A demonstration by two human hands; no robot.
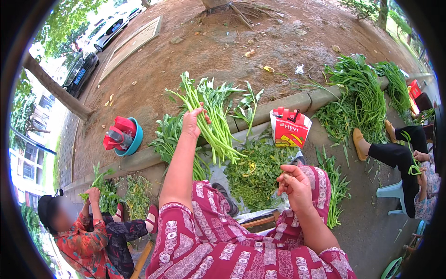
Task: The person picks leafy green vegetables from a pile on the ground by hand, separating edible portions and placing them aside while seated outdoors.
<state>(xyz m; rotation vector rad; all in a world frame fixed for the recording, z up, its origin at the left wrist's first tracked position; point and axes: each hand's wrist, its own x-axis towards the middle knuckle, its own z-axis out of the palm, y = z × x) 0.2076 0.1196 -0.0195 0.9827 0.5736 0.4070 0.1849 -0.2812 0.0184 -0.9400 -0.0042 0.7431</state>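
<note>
My left hand point(195, 122) is closed around a bunch of water spinach point(209, 125) with long pale stems, leaves pointing away from me, over the curb. More leafy stalks lie just behind and left of it. My right hand point(294, 186) is raised above my right knee with its fingers curled and fingertips close together; whether anything small is between them cannot be told. Below and between the hands, a heap of picked leaves point(258, 174) with some yellow ones lies on a pale sheet point(221, 178) between my feet. Another bunch of stalks point(332, 190) lies right of my right knee.
A red and white paper bag point(290, 128) stands by the stone curb point(275, 110). A teal basin point(134, 139) with a red bag sits at left. Large piles of greens point(366, 94) lie at right. Seated people handle greens on both sides, one near a light blue stool point(393, 191).
</note>
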